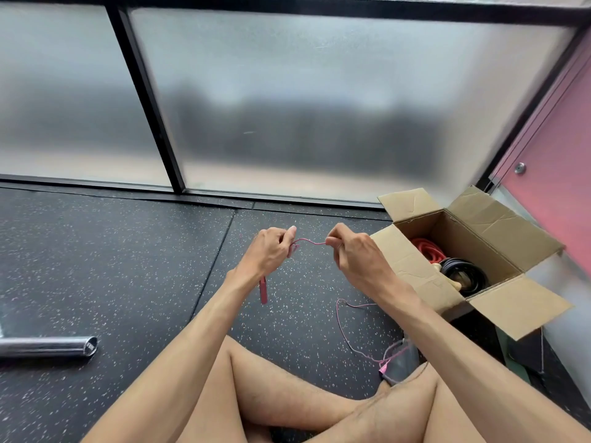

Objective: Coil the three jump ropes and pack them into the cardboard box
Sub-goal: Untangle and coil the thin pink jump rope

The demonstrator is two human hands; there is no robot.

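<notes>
Thin pink jump rope [311, 242] is up at frame centre, a short span stretched between two pinches. The left hand [271, 247] is curled tight around it, and the right hand [355, 254] nips it between thumb and fingertips. One pink handle [263, 290] dangles under the left hand, probably the anchor for a first loop. The slack trails across the speckled floor [128, 266] toward lower right, uncoiled. At right, the cardboard box [412, 266] sits with flaps wide, red rope [427, 249] and black rope [463, 273] coiled inside. Two packed, I'd say, and this one's last. A chrome bar [48, 346] lies lower left.
</notes>
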